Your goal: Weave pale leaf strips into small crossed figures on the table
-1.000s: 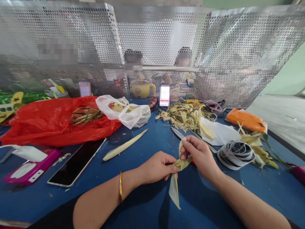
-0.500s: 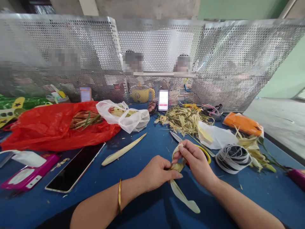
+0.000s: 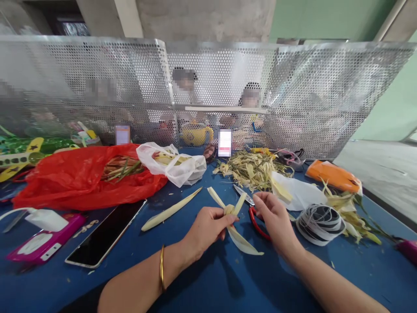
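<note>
from the head view, we see our left hand [image 3: 208, 228] closed in a pinch, thumb over fingers, gripping the knotted corn husk [image 3: 230, 210] — two ends stick up past the knot, and a long tail trails down and to the right above the blue table [image 3: 182, 287]. our thumb and fingers hide part of the knot.

our right hand [image 3: 271, 213] is apart from the husk, its fingers loosely bent beside the scissors [image 3: 250, 200]. it covers part of their red handle; we cannot tell whether it touches them or is gripping anything.

around us, a loose pale husk strip [image 3: 171, 210] lies beyond our left forearm, near a dark-screened smartphone [image 3: 107, 232] and a purple power strip [image 3: 45, 239] with a white charger [image 3: 48, 219] on it. farther back, a red plastic bag [image 3: 68, 176] and a white plastic bag [image 3: 185, 168] hold husks.

past the scissors is a husk pile [image 3: 250, 167], with a white sheet [image 3: 301, 190] at its right edge. the spool of cord [image 3: 321, 224] stands just right of our right hand, the orange packet [image 3: 334, 175] behind it. a perforated metal screen [image 3: 221, 74] closes off the far side — we see people only through its holes.
</note>
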Demonstrator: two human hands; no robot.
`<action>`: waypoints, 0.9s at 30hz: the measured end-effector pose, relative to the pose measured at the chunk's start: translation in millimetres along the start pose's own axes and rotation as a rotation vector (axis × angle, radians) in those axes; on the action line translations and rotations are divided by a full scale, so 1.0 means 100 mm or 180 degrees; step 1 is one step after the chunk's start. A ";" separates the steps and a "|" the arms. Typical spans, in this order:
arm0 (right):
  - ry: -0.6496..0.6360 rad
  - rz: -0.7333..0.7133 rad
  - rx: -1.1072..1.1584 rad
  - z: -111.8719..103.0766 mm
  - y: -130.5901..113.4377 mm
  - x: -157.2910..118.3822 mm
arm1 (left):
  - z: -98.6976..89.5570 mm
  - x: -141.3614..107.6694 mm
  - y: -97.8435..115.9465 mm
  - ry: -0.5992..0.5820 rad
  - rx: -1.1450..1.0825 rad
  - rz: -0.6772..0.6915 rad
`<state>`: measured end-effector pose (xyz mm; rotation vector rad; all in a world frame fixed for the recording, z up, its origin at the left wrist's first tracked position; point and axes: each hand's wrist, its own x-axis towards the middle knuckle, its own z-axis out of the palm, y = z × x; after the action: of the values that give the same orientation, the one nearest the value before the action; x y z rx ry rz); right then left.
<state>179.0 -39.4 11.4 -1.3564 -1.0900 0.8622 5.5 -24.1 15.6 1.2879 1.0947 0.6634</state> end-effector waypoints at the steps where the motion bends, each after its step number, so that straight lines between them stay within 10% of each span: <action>1: -0.0236 0.0286 0.0123 0.01 0.00 0.00 | 0.00 0.00 0.00 0.0019 0.0023 0.0011; 5: -0.1099 0.0716 0.0476 0.05 -0.02 -0.05 | 0.03 0.00 -0.06 -0.0243 0.0195 0.0100; 16: -0.0658 0.0805 0.0489 0.02 0.07 0.02 | 0.05 -0.02 -0.03 -0.0087 0.0321 -0.0006; 20: 0.0071 -0.1534 -0.0995 -0.10 -0.08 -0.03 | 0.02 0.01 -0.05 0.0093 -0.0070 -0.0072; 23: -0.0808 -0.3619 -0.2386 -0.09 -0.16 -0.17 | 0.01 0.06 -0.08 0.0188 -0.0471 -0.0080; 27: -0.1699 -0.4480 -0.3680 0.08 -0.10 -0.31 | 0.05 0.07 -0.13 0.0143 -0.1061 -0.0215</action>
<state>161.2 -66.9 17.4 -0.7213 -2.6533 -0.6416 10.6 -22.7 0.8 0.9504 1.0098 0.7900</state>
